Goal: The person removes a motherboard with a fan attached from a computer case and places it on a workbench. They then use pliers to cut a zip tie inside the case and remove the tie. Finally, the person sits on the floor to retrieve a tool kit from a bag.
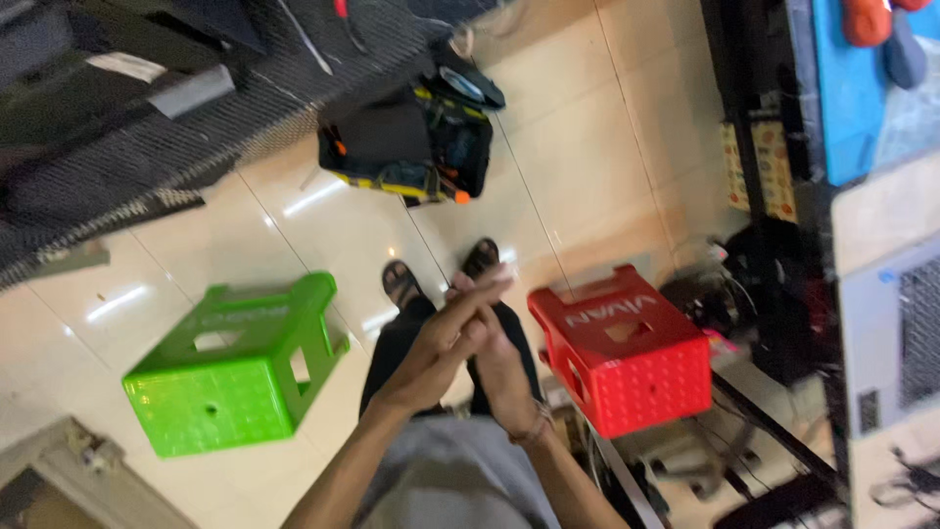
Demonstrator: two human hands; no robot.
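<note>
Hands come first here: the left hand (436, 348) and the right hand (494, 367) are pressed together palm to palm in front of the person's body, fingers (480, 286) stretched forward and overlapping. Neither hand grips any object; they only clasp each other, held above the lap and knees. A thin band (537, 428) sits on the right wrist. Both forearms rise from the bottom edge of the view and meet at the hands.

Below the hands, the person's legs in dark trousers (392, 348) run forward to two feet in sandals (401, 284) resting on the pale tiled floor (587, 147).

A green plastic stool (230, 367) stands on the floor to the left of the legs, near but apart from them. A red plastic stool (627, 353) stands just to the right, close to the right forearm.

Further ahead, beyond the feet, a black and yellow tool bag (411, 147) lies on the floor, beside a dark mesh mat (147, 147). At the far right edge is part of a grey laptop (891, 323) and above it a blue surface (847, 88).
</note>
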